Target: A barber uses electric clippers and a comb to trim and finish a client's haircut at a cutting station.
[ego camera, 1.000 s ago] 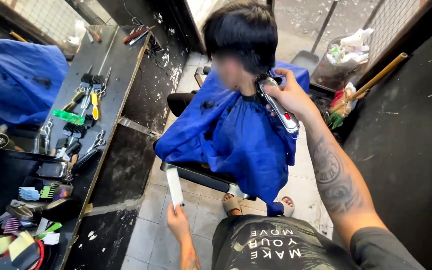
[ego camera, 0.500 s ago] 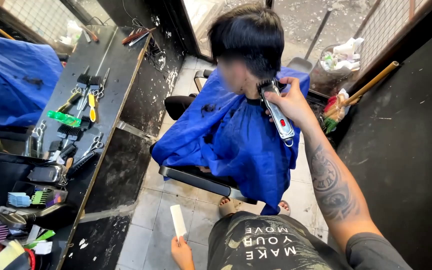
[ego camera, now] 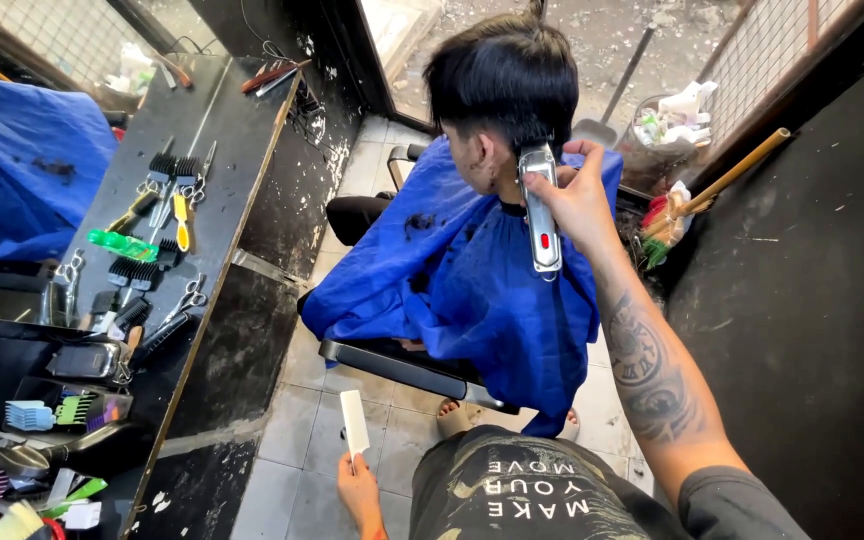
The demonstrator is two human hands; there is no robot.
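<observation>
Silver metal is showing along the body of the long electric hair clipper (ego camera: 540, 212), which the right hand (ego camera: 578, 196) is holding, fingers wrapped round its upper half. Its blade end is pressing into the black hair at the back of the seated person's head (ego camera: 505, 80); the blade teeth are hidden in the hair.

The left hand (ego camera: 360, 493) is hanging low, near the tiled floor, pinching the lower end of a flat white comb (ego camera: 354, 422) that is pointing upward. Fingers closed on it; the palm side is not showing.

The seated person is wearing a bright blue cape (ego camera: 492, 290) that is covering the body and most of the black barber chair (ego camera: 402, 362); only toes are showing below it.

Containers: a dark tray (ego camera: 62, 400) at the near end of the black counter (ego camera: 217, 130) is holding blue, green and purple clipper guards. Contents further down-left are cut off by the frame edge. A bin (ego camera: 667, 125) by the doorway is holding white rubbish, too small to identify. A broom with a wooden handle (ego camera: 727, 178) is leaning beside it.
</observation>
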